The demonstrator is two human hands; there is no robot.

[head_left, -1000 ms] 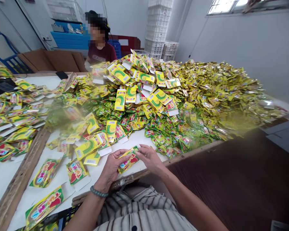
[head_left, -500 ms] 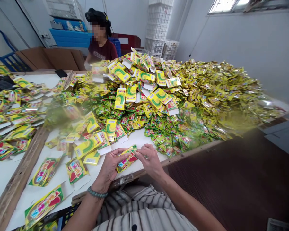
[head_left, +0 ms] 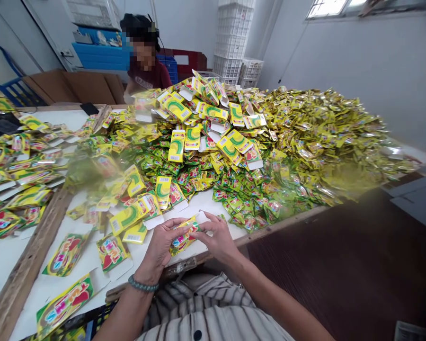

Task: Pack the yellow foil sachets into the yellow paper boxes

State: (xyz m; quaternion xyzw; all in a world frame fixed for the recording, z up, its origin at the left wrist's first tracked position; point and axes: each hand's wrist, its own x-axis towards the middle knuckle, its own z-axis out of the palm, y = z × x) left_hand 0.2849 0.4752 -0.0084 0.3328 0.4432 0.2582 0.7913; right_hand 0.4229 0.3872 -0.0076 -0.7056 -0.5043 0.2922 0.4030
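Observation:
A small yellow and green printed carton [head_left: 181, 244] is held low over the table's front edge, tilted up to the right. My left hand [head_left: 163, 240] is closed round its lower left end, thumb across the printed face. My right hand [head_left: 216, 237] is at the upper right end, thumb on the printed face and fingers behind, closed on the carton. A white flap [head_left: 200, 217] stands out at that end. Whether anything lies inside the carton is hidden. Beyond my right hand lies a heap of small green sachets [head_left: 241, 196].
Yellow cartons [head_left: 129, 220] lie left of my hands, with more piled on the heap [head_left: 229, 149]. Yellow sachets [head_left: 319, 128] are mounded at right. A wooden strip [head_left: 28, 251] divides the white table at left. A co-worker [head_left: 147, 71] is across the table; white crates [head_left: 232, 42] stand behind.
My right hand has shifted from a pinch at the carton's end to a grip with the fingers behind it. The white flap now shows. The co-worker's head has lowered and moved left.

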